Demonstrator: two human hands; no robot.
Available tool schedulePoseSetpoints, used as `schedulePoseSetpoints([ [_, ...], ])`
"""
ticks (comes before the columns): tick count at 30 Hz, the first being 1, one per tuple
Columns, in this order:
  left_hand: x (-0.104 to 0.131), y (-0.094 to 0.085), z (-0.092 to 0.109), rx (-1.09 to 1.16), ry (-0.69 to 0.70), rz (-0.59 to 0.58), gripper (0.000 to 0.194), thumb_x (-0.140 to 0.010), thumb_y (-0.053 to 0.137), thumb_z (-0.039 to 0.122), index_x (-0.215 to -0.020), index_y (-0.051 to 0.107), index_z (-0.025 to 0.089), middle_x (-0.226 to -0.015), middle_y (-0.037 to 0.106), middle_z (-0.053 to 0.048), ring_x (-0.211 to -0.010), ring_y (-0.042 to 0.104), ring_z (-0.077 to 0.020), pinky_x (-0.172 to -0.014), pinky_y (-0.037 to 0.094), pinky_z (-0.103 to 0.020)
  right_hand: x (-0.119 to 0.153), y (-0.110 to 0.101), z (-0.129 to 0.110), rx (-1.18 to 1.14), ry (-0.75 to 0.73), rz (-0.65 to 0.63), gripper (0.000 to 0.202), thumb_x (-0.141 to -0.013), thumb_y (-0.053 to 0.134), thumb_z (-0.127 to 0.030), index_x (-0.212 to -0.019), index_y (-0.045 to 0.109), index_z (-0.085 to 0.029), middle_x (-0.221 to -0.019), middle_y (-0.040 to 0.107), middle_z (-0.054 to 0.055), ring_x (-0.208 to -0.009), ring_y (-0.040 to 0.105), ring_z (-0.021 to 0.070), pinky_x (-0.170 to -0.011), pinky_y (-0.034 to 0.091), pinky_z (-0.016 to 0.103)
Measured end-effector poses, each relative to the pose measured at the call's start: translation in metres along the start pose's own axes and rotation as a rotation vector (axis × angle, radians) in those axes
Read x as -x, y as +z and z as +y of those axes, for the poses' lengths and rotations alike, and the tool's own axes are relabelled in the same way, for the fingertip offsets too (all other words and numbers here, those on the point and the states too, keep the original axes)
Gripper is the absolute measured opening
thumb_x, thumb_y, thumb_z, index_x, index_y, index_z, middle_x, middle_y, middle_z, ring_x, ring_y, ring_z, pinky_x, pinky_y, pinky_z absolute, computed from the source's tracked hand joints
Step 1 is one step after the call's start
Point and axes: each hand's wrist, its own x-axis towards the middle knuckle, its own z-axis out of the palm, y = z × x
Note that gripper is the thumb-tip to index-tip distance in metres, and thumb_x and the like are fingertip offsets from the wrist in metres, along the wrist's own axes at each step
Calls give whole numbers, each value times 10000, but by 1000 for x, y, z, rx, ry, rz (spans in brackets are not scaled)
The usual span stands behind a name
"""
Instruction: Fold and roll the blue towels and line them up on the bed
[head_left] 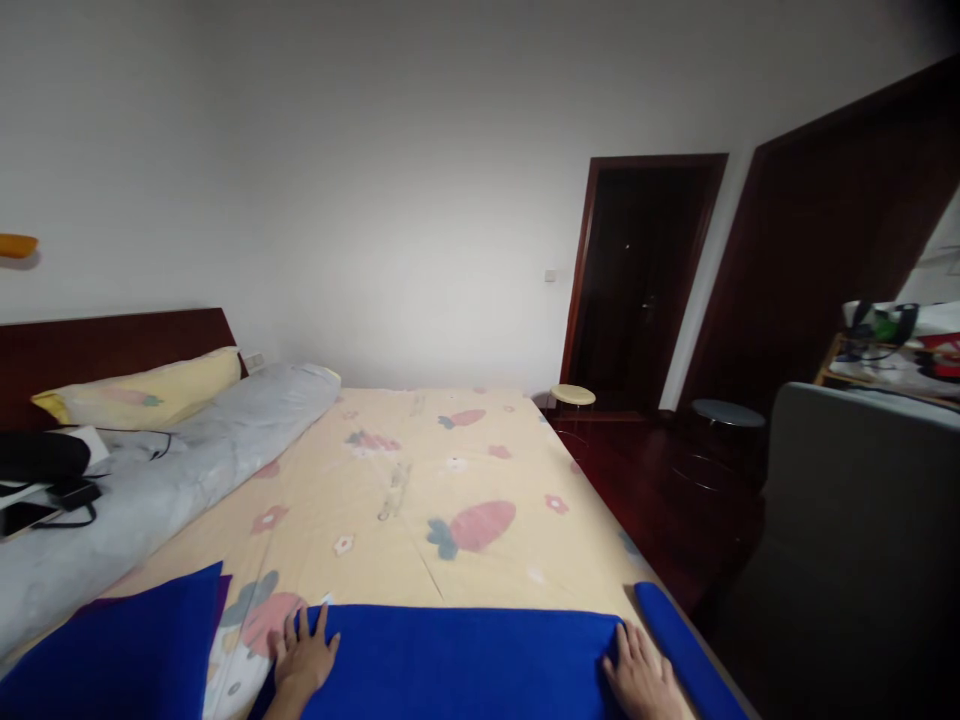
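Two spread hands (305,652) press a blue cloth (465,660), its long edge running left to right across the bed (420,480).

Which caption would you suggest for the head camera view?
Left hand and right hand resting on a blue cloth spread across a strawberry-patterned bed, beside a blue roll.

No text, label, brand or number can be read here. The patterned bed sheet (525,440) does carry small printed marks (395,490) (they might be lettering, though they're too blurred to make out).
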Motion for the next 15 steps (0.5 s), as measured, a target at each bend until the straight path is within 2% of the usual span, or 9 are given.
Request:
schedulePoseSetpoints([
  [2,19,-5,32,-23,149,110,643,-820,334,260,-1449,284,135,-1554,249,-144,-1453,111,-327,-1160,-8,-595,13,-9,-36,-23,-47,55,628,-823,299,-309,-1415,348,-107,-1533,298,129,-1434,215,274,-1150,213,548],
  [3,31,-5,53,0,285,146,657,-798,318,205,-1451,277,137,-1564,223,-108,-1461,71,-290,-1172,-9,-569,21,-14,-60,-78,-112,49,631,-821,292,-278,-1435,308,-135,-1544,275,102,-1437,205,256,-1155,219,530],
  [5,57,-2,99,118,466,88,684,-788,295,197,-1467,219,189,-1578,161,-38,-1464,36,-250,-1179,50,-561,41,-21,-115,-247,-324,-20,636,-823,287,-251,-1457,244,-226,-1556,241,26,-1440,193,213,-1162,231,494],
  [7,79,4,141,227,584,-12,704,-790,292,215,-1479,144,223,-1583,107,20,-1464,42,-207,-1196,76,-515,61,-24,-167,-398,-533,-111,611,-840,307,-276,-1449,258,-279,-1553,236,-4,-1442,193,201,-1167,228,485],
  [9,90,12,165,291,619,-116,675,-819,286,266,-1478,139,279,-1581,108,60,-1464,63,-176,-1209,88,-473,74,-23,-200,-473,-622,-189,576,-865,314,-326,-1439,284,-293,-1542,257,2,-1436,217,209,-1164,236,492],
  [10,92,16,167,311,621,-129,651,-838,280,301,-1476,149,302,-1580,118,68,-1464,71,-175,-1210,88,-473,76,-21,-207,-482,-629,-201,563,-875,318,-354,-1434,296,-296,-1538,265,5,-1433,227,214,-1163,237,495],
  [12,86,20,154,326,597,-80,603,-877,251,375,-1473,172,322,-1582,135,59,-1466,87,-190,-1203,92,-503,73,-17,-201,-459,-586,-166,547,-890,311,-405,-1427,311,-299,-1535,281,7,-1430,238,214,-1165,234,494],
  [15,64,20,108,289,477,50,579,-911,200,451,-1472,184,310,-1585,142,23,-1465,123,-206,-1188,114,-524,53,-13,-157,-375,-430,-74,560,-904,263,-481,-1423,323,-280,-1536,295,21,-1430,246,208,-1168,225,491],
])
